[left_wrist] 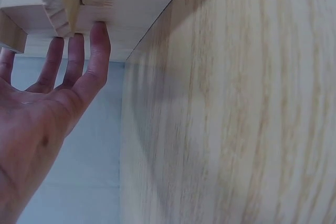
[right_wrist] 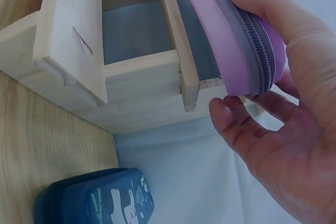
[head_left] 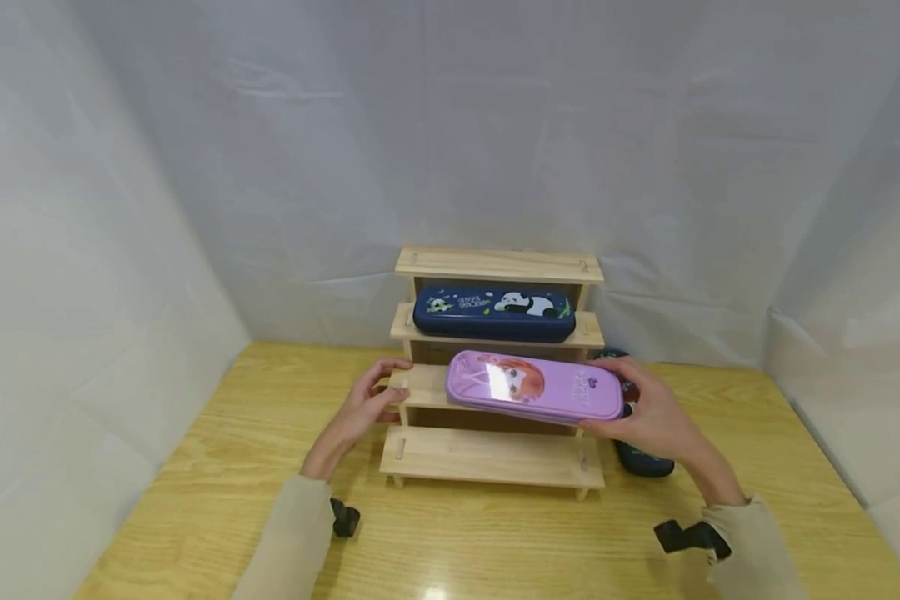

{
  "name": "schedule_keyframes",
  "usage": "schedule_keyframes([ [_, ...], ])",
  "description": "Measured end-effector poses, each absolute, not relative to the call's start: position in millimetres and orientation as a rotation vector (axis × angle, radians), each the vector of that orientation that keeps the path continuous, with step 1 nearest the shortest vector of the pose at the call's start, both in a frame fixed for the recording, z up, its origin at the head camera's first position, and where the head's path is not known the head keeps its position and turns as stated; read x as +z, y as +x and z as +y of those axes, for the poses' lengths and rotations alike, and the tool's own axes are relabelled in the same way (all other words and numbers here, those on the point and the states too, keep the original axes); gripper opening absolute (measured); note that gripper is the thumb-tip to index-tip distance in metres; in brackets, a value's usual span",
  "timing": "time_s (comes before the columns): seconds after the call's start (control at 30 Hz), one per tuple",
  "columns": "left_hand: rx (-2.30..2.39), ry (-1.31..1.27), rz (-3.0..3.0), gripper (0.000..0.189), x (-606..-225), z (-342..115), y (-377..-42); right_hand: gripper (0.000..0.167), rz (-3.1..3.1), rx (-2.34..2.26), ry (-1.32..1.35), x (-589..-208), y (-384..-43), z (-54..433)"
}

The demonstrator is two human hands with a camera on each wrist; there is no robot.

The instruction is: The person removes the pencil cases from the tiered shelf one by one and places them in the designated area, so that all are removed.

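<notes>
In the head view a purple pencil case [head_left: 570, 388] with a girl's picture on its lid is tilted slightly over the middle step of a wooden tiered shelf [head_left: 487, 454]. My right hand [head_left: 656, 412] grips its right end, thumb on one side and fingers on the other. The right wrist view shows the grey zipper [right_wrist: 252, 30] along the side of that case. My left hand [head_left: 363, 404] holds the left end of the same step. In the left wrist view its fingertips [left_wrist: 100, 30] touch the shelf's side panel, below a board.
A dark blue panda pencil case [head_left: 495, 313] lies on the step above. On the table right of the shelf is another dark blue panda case [right_wrist: 105, 198], partly hidden by my right hand in the head view. Grey-white sheeting [head_left: 495, 125] surrounds the wooden table [head_left: 217, 467].
</notes>
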State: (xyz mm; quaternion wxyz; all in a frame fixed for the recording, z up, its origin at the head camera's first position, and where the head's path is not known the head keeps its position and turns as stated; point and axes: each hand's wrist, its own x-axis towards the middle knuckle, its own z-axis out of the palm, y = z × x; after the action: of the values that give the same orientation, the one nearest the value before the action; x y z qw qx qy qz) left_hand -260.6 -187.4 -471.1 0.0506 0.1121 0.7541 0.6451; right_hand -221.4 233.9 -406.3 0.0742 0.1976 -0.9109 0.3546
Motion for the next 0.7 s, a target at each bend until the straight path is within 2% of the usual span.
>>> schedule_keyframes([
  [0.7,1.959,0.365,2.288,0.045,-471.2,-188.9,-260.6,0.076,-2.656,1.165,0.601,-416.1,-208.4,258.1],
])
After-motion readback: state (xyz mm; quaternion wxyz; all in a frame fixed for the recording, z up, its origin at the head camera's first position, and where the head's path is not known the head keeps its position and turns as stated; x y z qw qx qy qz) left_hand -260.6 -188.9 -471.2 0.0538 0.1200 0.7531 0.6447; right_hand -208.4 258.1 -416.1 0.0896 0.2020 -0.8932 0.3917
